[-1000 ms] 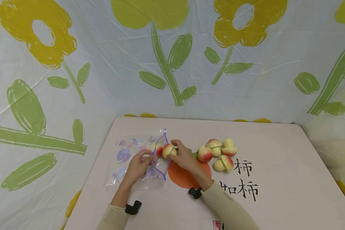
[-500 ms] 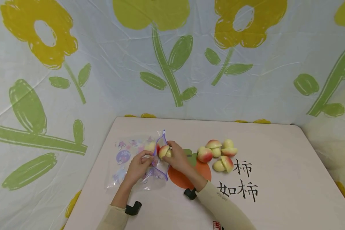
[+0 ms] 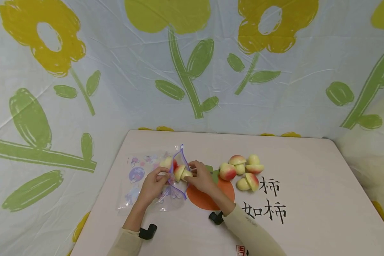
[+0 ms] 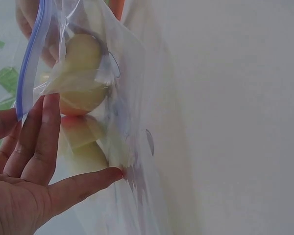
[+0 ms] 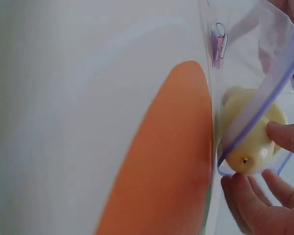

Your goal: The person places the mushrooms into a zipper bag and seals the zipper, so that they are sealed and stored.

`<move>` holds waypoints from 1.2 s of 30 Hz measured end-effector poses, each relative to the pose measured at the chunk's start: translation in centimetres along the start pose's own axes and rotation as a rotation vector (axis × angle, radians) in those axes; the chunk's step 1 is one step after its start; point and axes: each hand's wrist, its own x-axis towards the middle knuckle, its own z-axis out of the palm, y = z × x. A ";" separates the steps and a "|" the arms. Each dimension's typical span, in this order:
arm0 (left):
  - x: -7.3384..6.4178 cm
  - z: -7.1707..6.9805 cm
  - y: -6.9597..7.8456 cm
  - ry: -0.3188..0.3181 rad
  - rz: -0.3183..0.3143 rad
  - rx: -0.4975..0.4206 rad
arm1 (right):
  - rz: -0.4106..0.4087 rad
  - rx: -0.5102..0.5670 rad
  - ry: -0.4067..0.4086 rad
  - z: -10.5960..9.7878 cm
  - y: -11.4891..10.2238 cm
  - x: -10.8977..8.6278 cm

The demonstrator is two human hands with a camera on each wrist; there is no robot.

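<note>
A clear zip bag [image 3: 137,174] with purple edging and printed mushrooms lies on the table, its mouth held apart toward the right. My left hand [image 3: 153,185] pinches the near side of the purple rim [image 4: 27,68]. In the mouth sits a toy mushroom [image 3: 179,172] with a red-and-yellow cap and pale stem, cap pointing inward. My right hand [image 3: 203,177] holds its stem end; the right wrist view has the thumb on the mushroom [image 5: 257,147] and fingertips by the stem. Deeper in the bag lies another mushroom [image 4: 88,147], partly blurred by the plastic.
Several more toy mushrooms [image 3: 238,164] are grouped to the right of the bag. The pale table mat [image 3: 307,170] carries a printed orange persimmon [image 3: 208,195] and black characters [image 3: 272,211]. A flowered cloth [image 3: 121,71] hangs behind the table.
My right hand has moved left with the mushroom into the bag's mouth, then back a little to the right along its stem. The mushroom has turned. My left hand stays at the rim.
</note>
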 end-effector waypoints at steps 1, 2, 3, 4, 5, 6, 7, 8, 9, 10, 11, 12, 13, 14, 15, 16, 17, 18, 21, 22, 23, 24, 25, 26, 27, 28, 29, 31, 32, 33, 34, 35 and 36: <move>0.0 0.0 0.0 -0.002 -0.003 -0.003 | 0.004 0.001 -0.004 0.0 0.0 0.0; 0.0 0.0 0.0 -0.002 -0.005 -0.004 | 0.006 0.006 -0.007 -0.1 0.1 0.0; 0.0 0.0 0.0 -0.003 -0.006 -0.007 | 0.008 0.014 -0.007 -0.1 0.1 -0.1; 0.0 -0.1 0.0 -0.005 -0.008 -0.011 | 0.011 0.012 -0.006 -0.1 0.1 -0.1; 0.0 -0.1 0.0 -0.008 -0.009 -0.015 | 0.012 0.012 -0.002 -0.1 0.1 -0.1; 0.0 -0.1 0.0 -0.009 -0.011 -0.017 | 0.019 0.006 0.001 -0.2 0.1 -0.1; 0.0 -0.1 -0.1 -0.012 -0.012 -0.021 | 0.025 0.002 0.002 -0.2 0.0 -0.1; 0.0 -0.2 -0.1 -0.014 -0.012 -0.025 | 0.031 0.002 0.003 -0.2 -0.1 -0.1; 0.0 -0.2 -0.2 -0.017 -0.014 -0.029 | 0.039 -0.001 0.002 -0.2 -0.1 -0.1; 0.0 -0.2 -0.2 -0.018 -0.014 -0.031 | 0.046 -0.001 -0.001 -0.1 -0.1 -0.1; 0.0 -0.2 -0.2 -0.017 -0.013 -0.028 | 0.050 0.001 -0.005 -0.1 -0.1 -0.1; 0.0 -0.2 -0.3 -0.015 -0.012 -0.024 | 0.055 0.007 -0.006 0.0 -0.2 -0.1; 0.1 -0.2 -0.3 -0.012 -0.009 -0.019 | 0.053 0.019 -0.008 0.1 -0.2 -0.1; 0.1 -0.2 -0.3 -0.009 -0.004 -0.014 | 0.042 0.030 -0.011 0.2 -0.2 0.0; 0.1 -0.3 -0.3 -0.005 0.000 -0.010 | 0.032 0.034 -0.012 0.4 -0.1 0.0; 0.1 -0.3 -0.3 -0.002 0.006 -0.007 | 0.018 0.041 -0.011 0.5 -0.1 0.0; 0.1 -0.3 -0.2 0.001 0.011 -0.005 | 0.001 0.044 -0.008 0.5 -0.1 0.0; 0.1 -0.3 -0.3 0.001 0.014 -0.007 | -0.010 0.050 -0.006 0.6 -0.2 0.0; 0.1 -0.4 -0.2 0.000 0.018 -0.023 | -0.023 0.065 -0.005 0.7 -0.1 0.0; 0.1 -0.4 -0.2 0.001 0.016 -0.024 | -0.018 0.084 -0.007 0.7 0.0 0.0; 0.1 -0.4 -0.2 0.003 0.014 -0.023 | -0.007 0.102 -0.010 0.7 0.0 0.1; 0.1 -0.4 -0.2 0.005 0.010 -0.025 | 0.001 0.127 -0.013 0.8 0.0 0.1; 0.1 -0.4 -0.2 0.007 0.009 -0.025 | 0.011 0.152 -0.017 0.9 0.1 0.1; 0.1 -0.4 -0.2 0.011 0.010 -0.027 | 0.020 0.182 -0.023 0.9 0.1 0.1; 0.1 -0.4 -0.3 0.014 0.011 -0.028 | 0.026 0.209 -0.028 1.0 0.1 0.2; 0.2 -0.4 -0.3 0.017 0.012 -0.027 | 0.031 0.239 -0.034 1.0 0.1 0.2; 0.2 -0.4 -0.3 0.019 0.015 -0.029 | 0.034 0.262 -0.040 1.1 0.1 0.2; 0.3 -0.4 -0.4 0.021 0.020 -0.033 | 0.036 0.304 -0.056 1.2 0.0 0.2; 0.3 -0.4 -0.5 0.022 0.022 -0.034 | 0.033 0.319 -0.064 1.2 -0.1 0.2; 0.3 -0.4 -0.5 0.021 0.022 -0.035 | 0.031 0.318 -0.070 1.2 -0.1 0.2; 0.3 -0.4 -0.5 0.020 0.022 -0.036 | 0.028 0.321 -0.075 1.2 -0.1 0.2; 0.3 -0.5 -0.5 0.016 0.022 -0.039 | 0.020 0.324 -0.078 1.1 -0.1 0.2; 0.3 -0.5 -0.6 0.012 0.021 -0.042 | 0.009 0.330 -0.078 1.0 -0.1 0.2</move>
